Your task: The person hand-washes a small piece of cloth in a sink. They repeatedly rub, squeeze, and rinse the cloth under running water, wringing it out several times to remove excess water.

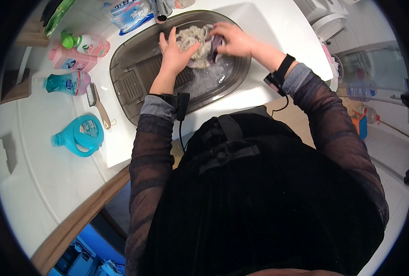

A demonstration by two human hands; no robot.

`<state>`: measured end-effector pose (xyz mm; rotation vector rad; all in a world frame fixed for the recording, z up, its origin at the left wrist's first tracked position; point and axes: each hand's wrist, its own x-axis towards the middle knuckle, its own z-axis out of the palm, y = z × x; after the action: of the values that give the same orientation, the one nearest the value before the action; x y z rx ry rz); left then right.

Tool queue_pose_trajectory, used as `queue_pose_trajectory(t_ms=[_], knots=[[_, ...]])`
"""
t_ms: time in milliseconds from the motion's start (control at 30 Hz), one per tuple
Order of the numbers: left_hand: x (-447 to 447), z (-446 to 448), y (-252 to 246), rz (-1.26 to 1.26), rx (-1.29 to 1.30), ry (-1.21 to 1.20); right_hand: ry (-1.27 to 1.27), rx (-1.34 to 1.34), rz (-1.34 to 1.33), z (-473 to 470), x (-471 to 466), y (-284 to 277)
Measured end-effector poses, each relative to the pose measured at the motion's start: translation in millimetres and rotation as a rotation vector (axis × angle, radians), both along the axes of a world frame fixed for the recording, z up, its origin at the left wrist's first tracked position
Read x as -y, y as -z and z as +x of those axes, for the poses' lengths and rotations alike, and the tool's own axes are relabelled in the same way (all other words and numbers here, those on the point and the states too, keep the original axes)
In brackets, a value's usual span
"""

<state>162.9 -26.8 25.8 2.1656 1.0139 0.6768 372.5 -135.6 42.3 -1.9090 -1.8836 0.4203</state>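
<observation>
A bundled wet cloth [199, 43], cream with purple parts, is bunched up at the far side of a translucent brown plastic washbasin [120, 62]. Foamy water [213, 77] lies in the basin beneath it. My left hand [177, 55] is at the bundle's left side, fingers spread and thumb against the cloth. On the right, my right hand [233, 39] has its fingers curled onto the purple part; it is slightly blurred. A ribbed washboard area [146, 72] is moulded into the basin's left part.
The basin sits in a white sink [270, 26] under a chrome faucet [160, 15]. Along the left ledge are a scrub brush [99, 105], a teal detergent bottle [84, 134], a pink bottle [75, 60], other bottles and a detergent bag [128, 15]. A toilet [328, 26] stands far right.
</observation>
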Motion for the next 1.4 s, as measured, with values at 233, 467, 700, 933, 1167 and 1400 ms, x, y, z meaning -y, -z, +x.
queue_pose_trajectory(t_ms=[233, 467, 700, 933, 1167, 1400], knots=[[24.1, 1.3, 19.0, -0.079, -0.933, 0.31, -0.202, 0.469, -0.692, -44.7, -1.1, 37.4], [15.2, 21.7, 42.6, -0.013, -1.016, 0.39, -0.087, 0.391, -0.704, -41.6, -28.8, 80.4], [14.5, 21.3, 32.8, -0.643, 0.16, -0.066, 0.366, -0.708, -0.242, -26.6, -45.0, 54.5], [4.8, 2.9, -20.8, -1.613, 0.937, 0.146, -0.172, -0.927, -0.132, -35.3, -33.3, -24.0], [15.7, 23.4, -20.7, -1.491, 0.966, -0.119, 0.383, -0.799, 0.434, -73.7, -22.9, -25.9], [33.7, 26.6, -25.7, -1.585, 1.129, 0.029, 0.28, -0.612, 0.303, -99.7, 4.9, -34.4]])
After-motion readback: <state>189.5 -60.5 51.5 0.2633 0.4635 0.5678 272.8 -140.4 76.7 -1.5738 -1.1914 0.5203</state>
